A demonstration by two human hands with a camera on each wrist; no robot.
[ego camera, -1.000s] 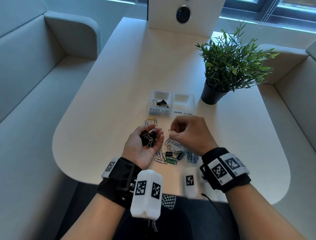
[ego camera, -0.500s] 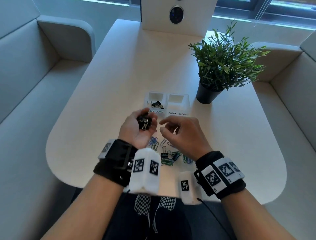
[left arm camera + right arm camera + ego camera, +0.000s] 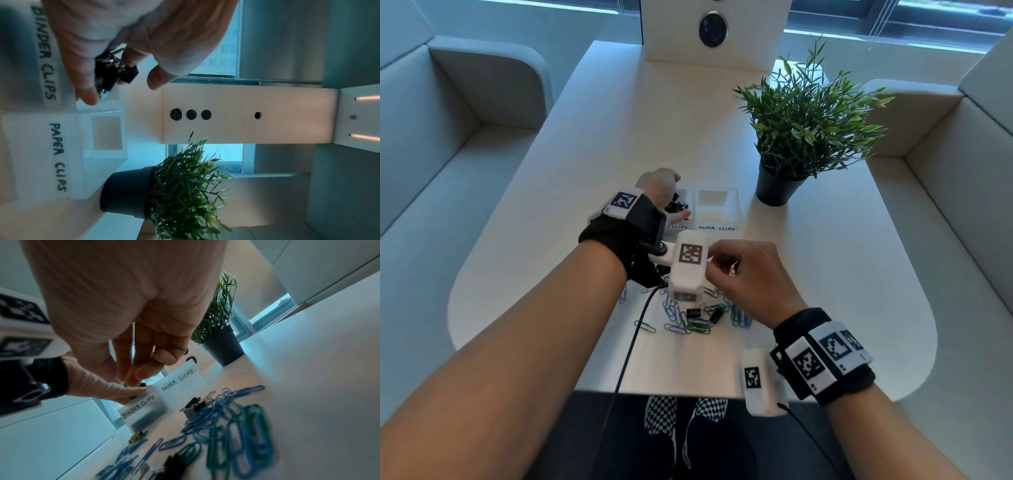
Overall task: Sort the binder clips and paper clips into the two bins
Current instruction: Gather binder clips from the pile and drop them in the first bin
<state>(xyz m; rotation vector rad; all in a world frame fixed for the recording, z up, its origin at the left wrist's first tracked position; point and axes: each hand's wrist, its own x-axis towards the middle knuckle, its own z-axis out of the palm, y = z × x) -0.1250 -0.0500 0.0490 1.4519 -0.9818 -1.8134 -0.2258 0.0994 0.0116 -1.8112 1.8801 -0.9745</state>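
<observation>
Left hand [image 3: 661, 192], tilted over the bin labelled BINDER CLIPS [image 3: 46, 53], fingers loosely cupped round a bunch of black binder clips [image 3: 115, 73] above that bin's opening; right hand [image 3: 748, 274] held above the table [image 3: 842, 274], fingertips [image 3: 141, 374] drawn together, whether pinching anything cannot be told; bin labelled PAPER CLIPS [image 3: 717, 209] just beside the first, on its right; loose blue and green paper clips [image 3: 688, 323] with two black binder clips [image 3: 693, 312] among them on the near table; potted plant [image 3: 804, 137] right of the bins.
</observation>
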